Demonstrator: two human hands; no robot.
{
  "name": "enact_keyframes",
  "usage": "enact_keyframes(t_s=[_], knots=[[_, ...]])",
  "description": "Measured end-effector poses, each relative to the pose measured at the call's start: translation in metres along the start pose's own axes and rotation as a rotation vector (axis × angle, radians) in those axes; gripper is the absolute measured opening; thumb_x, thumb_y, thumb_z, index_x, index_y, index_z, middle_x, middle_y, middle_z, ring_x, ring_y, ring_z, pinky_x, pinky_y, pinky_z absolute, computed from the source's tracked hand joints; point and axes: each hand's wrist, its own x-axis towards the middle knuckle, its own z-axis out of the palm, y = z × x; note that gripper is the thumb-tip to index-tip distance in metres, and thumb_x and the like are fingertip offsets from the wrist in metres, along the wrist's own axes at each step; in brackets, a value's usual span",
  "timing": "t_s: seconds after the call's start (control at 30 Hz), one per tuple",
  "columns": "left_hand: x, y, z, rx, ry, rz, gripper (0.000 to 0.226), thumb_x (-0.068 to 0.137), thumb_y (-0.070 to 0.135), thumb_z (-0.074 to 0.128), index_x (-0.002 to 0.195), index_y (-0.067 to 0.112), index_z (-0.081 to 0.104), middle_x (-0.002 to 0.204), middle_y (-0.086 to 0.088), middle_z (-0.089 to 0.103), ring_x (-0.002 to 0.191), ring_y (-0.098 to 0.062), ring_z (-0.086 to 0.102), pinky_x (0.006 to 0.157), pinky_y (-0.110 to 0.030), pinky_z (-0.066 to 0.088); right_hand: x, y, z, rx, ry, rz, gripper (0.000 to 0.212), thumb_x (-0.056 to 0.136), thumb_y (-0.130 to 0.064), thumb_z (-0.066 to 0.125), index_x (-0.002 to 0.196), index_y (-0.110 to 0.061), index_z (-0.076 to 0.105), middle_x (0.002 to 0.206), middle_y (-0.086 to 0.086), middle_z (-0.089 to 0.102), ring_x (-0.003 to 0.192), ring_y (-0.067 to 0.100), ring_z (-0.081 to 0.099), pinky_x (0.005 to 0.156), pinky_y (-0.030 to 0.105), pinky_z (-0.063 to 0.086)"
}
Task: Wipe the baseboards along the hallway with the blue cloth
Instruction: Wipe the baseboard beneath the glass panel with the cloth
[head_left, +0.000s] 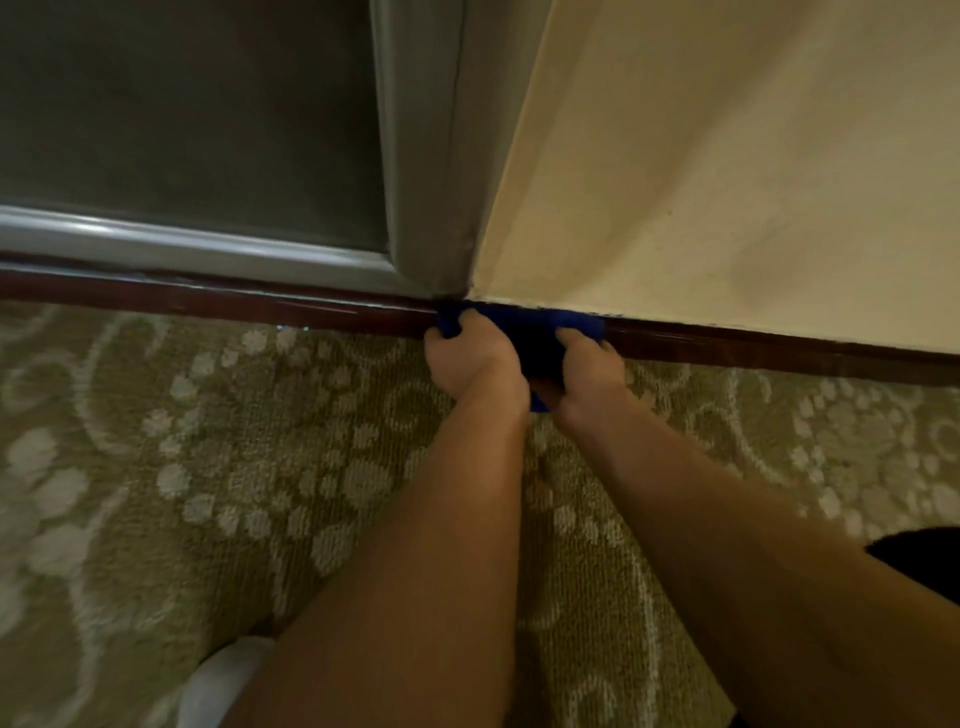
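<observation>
The blue cloth (524, 323) is pressed against the dark brown baseboard (753, 347) where the cream wall meets the grey door frame. My left hand (470, 358) grips the cloth's left end, and my right hand (589, 371) grips its right end. Both hands rest low at the carpet's edge, with the cloth stretched between them. The middle of the cloth lies in shadow, and a small blue corner shows below my wrists.
A grey door (182, 114) with a raised frame (426, 156) fills the upper left. The cream wall (753, 182) rises at the right. Patterned beige carpet (208, 467) covers the floor. A white shoe or knee (223, 686) shows at the bottom.
</observation>
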Motion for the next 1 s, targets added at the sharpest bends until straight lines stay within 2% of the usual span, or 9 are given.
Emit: enact_keyframes(t_s=[0.2,0.27,0.43,0.57,0.7,0.77,0.87,0.93,1.0], knots=[[-0.010,-0.012,0.013,0.263,-0.085,0.108,0.045,0.102,0.023,0.042,0.146,0.012,0.040,0.144,-0.014,0.048,0.127,-0.032,0.051,0.100,-0.035,0.042,0.016,-0.029,-0.018,-0.039,0.104,-0.019,0.019,0.093,-0.010,0.061,0.107,-0.013,0.049,0.084,0.005,0.049,0.083,0.029,0.054,0.082,0.049,0.055],[-0.007,-0.013,0.013,0.320,-0.159,0.091,0.045,0.101,0.023,0.043,0.145,0.013,0.041,0.143,-0.014,0.050,0.128,-0.033,0.050,0.101,-0.036,0.042,0.020,-0.025,-0.016,-0.027,0.136,-0.030,0.028,0.092,-0.012,0.061,0.118,-0.012,0.051,0.093,0.006,0.053,0.081,0.029,0.056,0.078,0.047,0.055],[0.010,0.000,-0.011,0.176,-0.200,-0.045,0.042,0.093,0.023,0.056,0.134,0.012,0.055,0.131,-0.015,0.061,0.114,-0.036,0.060,0.097,-0.045,0.052,0.012,-0.011,0.003,-0.002,0.201,-0.071,0.047,0.095,-0.019,0.057,0.140,-0.016,0.043,0.119,0.006,0.056,0.093,0.028,0.055,0.090,0.049,0.052],[0.017,0.000,-0.023,0.019,-0.043,0.019,0.041,0.096,0.025,0.054,0.135,0.012,0.054,0.130,-0.013,0.061,0.112,-0.033,0.061,0.095,-0.039,0.051,-0.007,0.007,0.017,-0.082,0.071,-0.096,0.038,0.098,-0.016,0.054,0.135,-0.012,0.045,0.115,0.010,0.054,0.095,0.028,0.055,0.080,0.043,0.052],[0.013,0.000,-0.010,0.012,-0.055,0.057,0.042,0.098,0.024,0.053,0.138,0.013,0.051,0.134,-0.013,0.058,0.118,-0.033,0.058,0.093,-0.035,0.047,-0.010,-0.014,-0.005,-0.084,-0.002,-0.074,0.030,0.092,-0.012,0.063,0.120,-0.010,0.051,0.111,0.011,0.056,0.103,0.031,0.057,0.080,0.042,0.055],[0.003,-0.007,-0.001,0.080,-0.095,0.039,0.044,0.099,0.025,0.052,0.141,0.011,0.049,0.137,-0.014,0.057,0.121,-0.033,0.057,0.097,-0.034,0.046,-0.007,-0.025,-0.022,-0.043,0.040,-0.096,0.025,0.091,-0.012,0.063,0.114,-0.013,0.052,0.107,0.008,0.056,0.103,0.029,0.058,0.079,0.039,0.055],[-0.008,-0.016,0.006,0.163,-0.207,-0.016,0.043,0.099,0.025,0.052,0.139,0.011,0.051,0.137,-0.013,0.057,0.122,-0.032,0.056,0.100,-0.034,0.045,-0.010,-0.028,-0.032,0.028,0.172,-0.116,0.038,0.093,-0.015,0.060,0.129,-0.013,0.048,0.121,0.007,0.052,0.109,0.027,0.054,0.079,0.037,0.053],[-0.003,-0.016,0.002,0.155,-0.251,-0.041,0.040,0.098,0.026,0.053,0.135,0.012,0.054,0.134,-0.013,0.059,0.119,-0.032,0.058,0.101,-0.039,0.048,-0.017,-0.019,-0.026,0.059,0.190,-0.117,0.043,0.096,-0.017,0.056,0.137,-0.015,0.044,0.120,0.006,0.051,0.100,0.025,0.052,0.080,0.038,0.052],[0.007,-0.012,-0.013,0.100,-0.170,-0.010,0.039,0.097,0.026,0.054,0.132,0.009,0.057,0.131,-0.016,0.061,0.116,-0.034,0.059,0.100,-0.040,0.049,-0.030,-0.004,-0.006,0.022,0.158,-0.135,0.028,0.096,-0.021,0.056,0.124,-0.019,0.052,0.109,0.004,0.054,0.086,0.021,0.055,0.079,0.039,0.052]])
